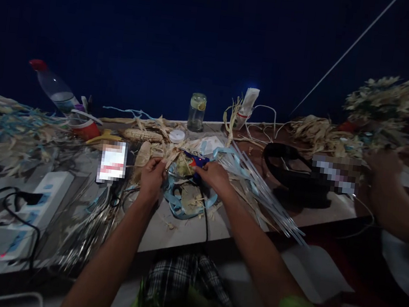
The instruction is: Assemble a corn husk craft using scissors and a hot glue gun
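My right hand (214,176) is closed round a blue glue gun (196,161), whose black cord (204,217) runs back over the table's front edge. The gun's red tip points left at a small pale husk piece (182,166). My left hand (152,177) is closed on that husk piece from the left. Both hands sit over a tangle of light blue ribbon (183,209) and dry corn husk scraps on the grey table (176,234).
A white power strip (32,203) with plugged cables lies at left, beside a phone (112,162). A corn cob (143,135), glass jar (196,111), plastic bottle (55,88), clear glue sticks (262,199) and a black strap (291,171) lie around. Another person's hands (391,167) handle husks at right.
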Demonstrator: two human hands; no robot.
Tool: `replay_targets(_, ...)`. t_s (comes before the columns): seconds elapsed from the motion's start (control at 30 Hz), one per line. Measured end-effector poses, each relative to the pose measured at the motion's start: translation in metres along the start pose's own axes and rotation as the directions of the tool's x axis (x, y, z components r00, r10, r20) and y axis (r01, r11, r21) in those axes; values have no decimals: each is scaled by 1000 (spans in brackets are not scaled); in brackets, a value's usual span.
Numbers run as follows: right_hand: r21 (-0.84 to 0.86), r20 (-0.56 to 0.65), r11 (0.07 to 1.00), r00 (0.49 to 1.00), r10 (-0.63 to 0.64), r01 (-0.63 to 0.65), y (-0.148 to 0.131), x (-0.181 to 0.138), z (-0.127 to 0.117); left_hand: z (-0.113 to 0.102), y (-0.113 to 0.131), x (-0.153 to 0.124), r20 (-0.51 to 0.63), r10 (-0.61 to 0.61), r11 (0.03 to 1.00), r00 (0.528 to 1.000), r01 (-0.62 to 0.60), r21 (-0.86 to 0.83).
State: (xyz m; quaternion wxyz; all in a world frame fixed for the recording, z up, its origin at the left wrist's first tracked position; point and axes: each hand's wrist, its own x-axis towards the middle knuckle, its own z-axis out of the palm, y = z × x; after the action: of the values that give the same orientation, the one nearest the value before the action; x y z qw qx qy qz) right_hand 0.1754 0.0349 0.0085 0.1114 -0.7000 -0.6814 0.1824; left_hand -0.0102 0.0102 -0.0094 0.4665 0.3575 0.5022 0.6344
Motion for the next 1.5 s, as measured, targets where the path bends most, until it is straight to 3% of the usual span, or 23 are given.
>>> replay_targets(0.23, 96, 44, 994, 998, 48, -52, -1, 10, 4, -1, -1, 1, -1, 0, 1000, 1000, 0, -13)
replay_targets(0.3, 204, 35, 976, 997, 72, -77, 0, 10, 3, -1, -1, 1, 3, -5, 1000, 1000, 5, -12)
replay_targets(0.37, 417, 27, 901, 993, 119, -120, 2, 8, 1, 0, -1, 1, 5, 2, 1000, 1000, -2, -22)
replay_targets(0.47, 789, 144, 571, 971, 188, -228, 3, 2, -4, 1, 0, 1, 12, 11, 999, 1000, -11, -33)
replay_targets(0.53, 872, 247, 392, 955, 162, -292, 4, -2, -9, 1, 1, 0, 11, 8, 1000, 1000, -8, -18)
replay_targets(0.6, 892, 381, 227, 920, 86, -391, 4, -4, -15, 1, 2, -1, 7, 2, 1000, 1000, -2, 7)
replay_targets(0.67, 859, 508, -62, 861, -29, -509, 3, -5, -21, 1, 3, -2, -1, -4, 1000, 1000, 4, 13)
replay_targets(0.73, 758, 556, -329, 822, -126, -563, 1, -7, -26, 2, 4, -2, -5, -19, 1000, 1000, 19, 4)
replay_targets(0.8, 685, 571, -438, 803, -172, -582, 0, -8, -26, 3, 6, -3, -11, -39, 999, 999, 39, -5)
replay_targets(0.97, 577, 667, -412, 698, -261, -706, -5, -15, -13, 4, 7, -3, -4, -36, 999, 999, 36, 19)
replay_targets(1.1, 602, 662, -326, 684, -307, -729, -11, -17, 0, 3, 6, -3, 17, -26, 1000, 1000, 26, -9)
replay_targets(1.23, 700, 581, -277, 750, -316, -658, -17, -20, -2, 2, 7, -4, 6, -37, 999, 999, 37, -15)
replay_targets(1.4, 849, 453, -248, 884, -111, -466, -22, -28, -16, 0, 6, -3, -17, -39, 998, 999, 39, 47)
replay_targets(1.5, 919, 309, -196, 934, -177, -342, -24, -27, -18, -1, 5, -2, -24, -71, 996, 997, 72, 46)
